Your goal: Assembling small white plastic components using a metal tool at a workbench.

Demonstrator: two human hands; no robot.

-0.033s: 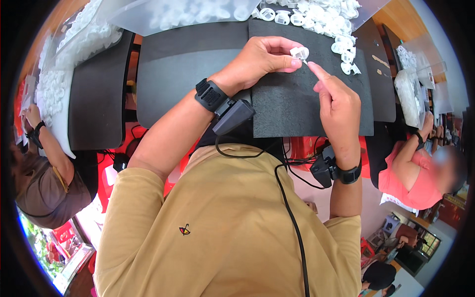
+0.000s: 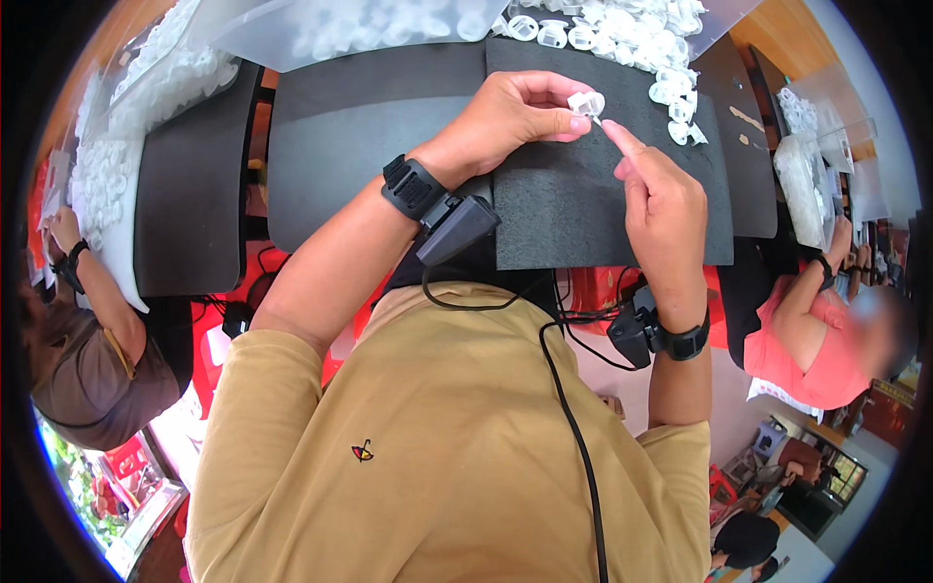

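Note:
My left hand point(image 2: 520, 121) pinches a small white plastic part point(image 2: 586, 104) between thumb and fingers, above a dark textured mat point(image 2: 612, 214). The part is round, with a square opening. My right hand point(image 2: 661, 189) is close beside it, index finger stretched toward the part and the other fingers curled in. A thin, short tip shows between that index fingertip and the part. What the curled fingers hold, if anything, is hidden.
Many similar white parts point(image 2: 632, 39) lie heaped at the mat's far edge, with a few trailing down its right side point(image 2: 678, 107). A translucent bin point(image 2: 360, 29) of white parts stands at the back. Co-workers sit left and right. A black cable point(image 2: 573, 418) hangs over my shirt.
Both hands and the white part have shifted very slightly; the grip looks the same.

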